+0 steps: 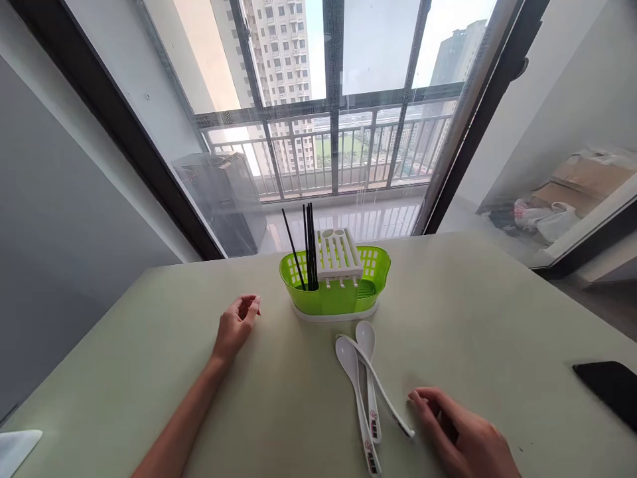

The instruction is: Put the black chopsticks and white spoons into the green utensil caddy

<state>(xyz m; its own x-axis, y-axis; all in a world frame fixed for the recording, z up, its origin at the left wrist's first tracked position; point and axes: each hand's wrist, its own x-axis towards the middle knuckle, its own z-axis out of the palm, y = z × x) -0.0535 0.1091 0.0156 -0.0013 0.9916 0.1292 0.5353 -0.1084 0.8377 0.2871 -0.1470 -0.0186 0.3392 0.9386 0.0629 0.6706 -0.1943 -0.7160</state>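
A: What is found at the far left?

B: A white object [17, 451] is cut off by the edge of view. Farther in, the left hand [239, 320] is rested on the worktop [279, 405], loosely curled with a narrow gap; nothing is seen held.

A: And beside it?

B: The green caddy [331, 304] is set upright. Black chopsticks [310, 255] are stood in its left compartment, one tilted outward, and a white rack [340, 273] is fitted over the middle. The rim is probably best steadied from the left, low enough for the chopsticks not to be knocked.

A: How are the spoons [367, 362] placed?

B: All three are laid in front of the caddy, overlapping, bowls toward it. One appears to be laid across another, so for clean lifting it is best freed first, pinched by the handle; otherwise its neighbour could be dragged.

A: And the right hand [460, 428]?

B: It is held near the handle ends, half curled, the gap narrow, nothing seen in it. Well apart, farther right, a black object [610, 392] is partly shown.
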